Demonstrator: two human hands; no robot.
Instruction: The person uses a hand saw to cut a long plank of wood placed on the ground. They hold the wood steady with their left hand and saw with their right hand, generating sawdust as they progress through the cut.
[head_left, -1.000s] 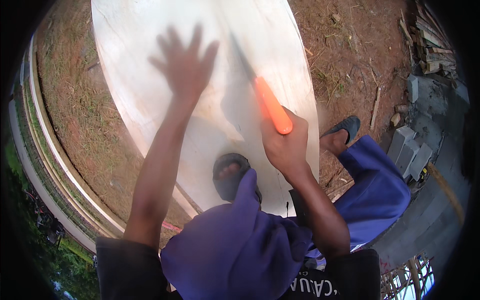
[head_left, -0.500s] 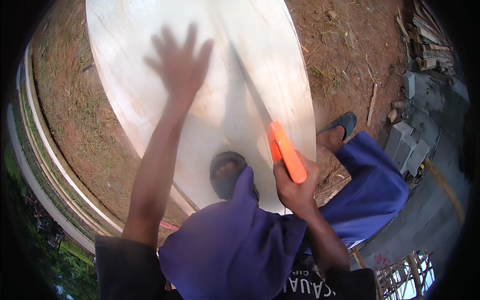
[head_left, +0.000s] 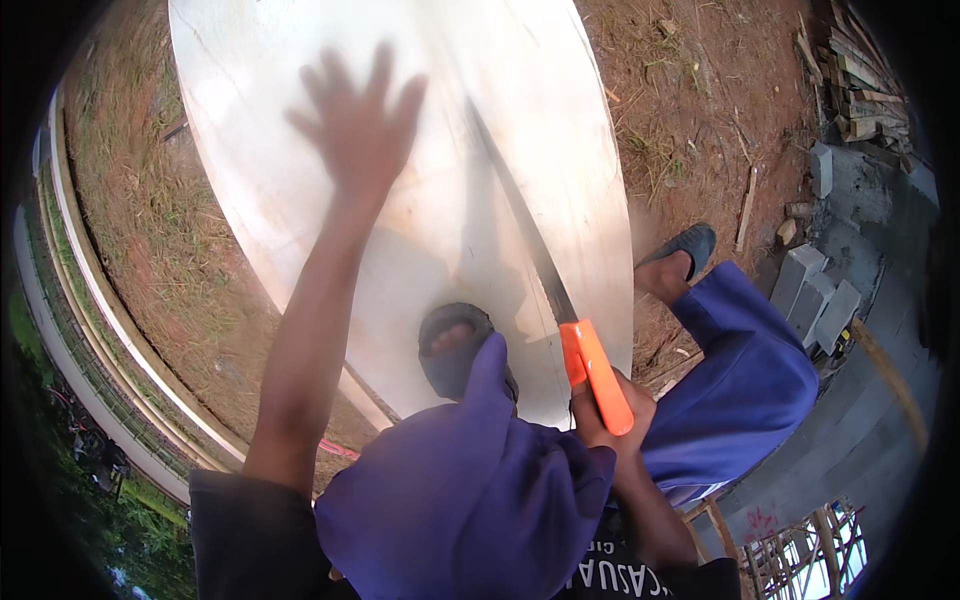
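Left hand: bare, palm down, fingers spread wide on the pale board; left hand looks hazy, holds nothing.
Right hand: closed round the orange handle; right hand is low, close to the purple trousers.
Saw: long narrow blade, saw slants over the board, handle end near the person, tip end up toward mid-board. Can't tell how deep the tip sits in the wood.
Board: large, light; edges look curved through the fisheye. Shadows fall across it left of the blade.
Left foot: dark sandal planted on the board, between the two forearms.
Right foot: dark shoe off the board, on the brown dirt just beside its right edge.
Right side: stack of timber at upper right; grey blocks below it, next to grey paving.
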